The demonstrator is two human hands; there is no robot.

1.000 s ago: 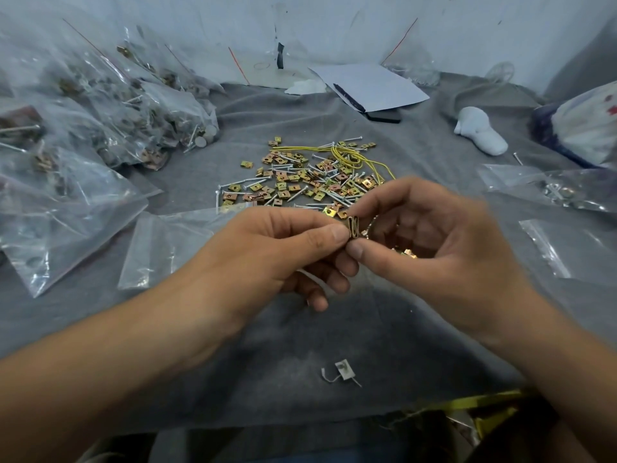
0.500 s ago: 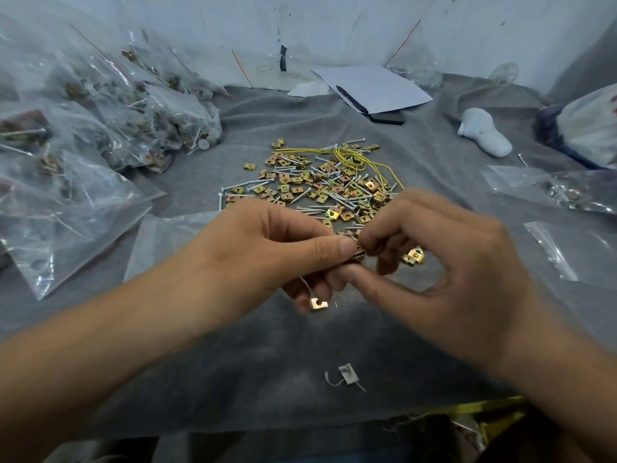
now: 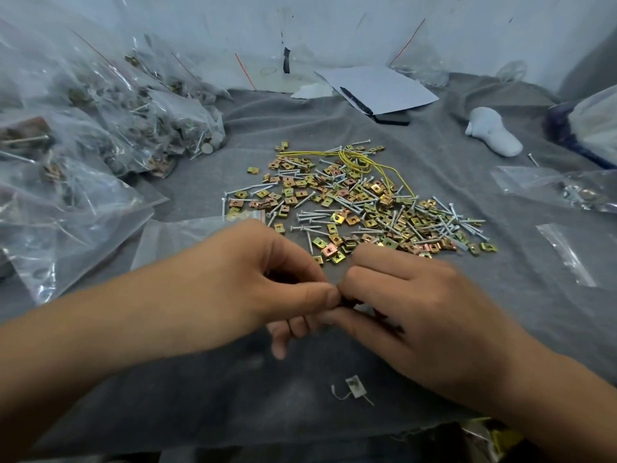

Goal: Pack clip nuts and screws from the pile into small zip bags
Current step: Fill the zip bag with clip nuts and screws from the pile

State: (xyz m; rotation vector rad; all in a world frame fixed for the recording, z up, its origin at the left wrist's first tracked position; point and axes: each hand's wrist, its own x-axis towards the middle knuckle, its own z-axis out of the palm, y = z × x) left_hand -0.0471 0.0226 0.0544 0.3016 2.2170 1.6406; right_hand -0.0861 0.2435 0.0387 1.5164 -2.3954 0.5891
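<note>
Brass-coloured clip nuts and silvery screws form the pile [image 3: 360, 208] on the grey cloth [image 3: 233, 379]. Judged light, stiff and small, they are prone to slipping and best pinched by the flat faces or the shank. Just nearer than the pile, the left hand [image 3: 253, 289] and right hand [image 3: 414, 309] meet fingertip to fingertip, thumbs pressed against curled fingers around something small and dark; what it is cannot be told. An empty zip bag [image 3: 180, 238] lies beside the pile, partly under the left hand. Filled bags [image 3: 110, 128] are heaped left of the pile.
</note>
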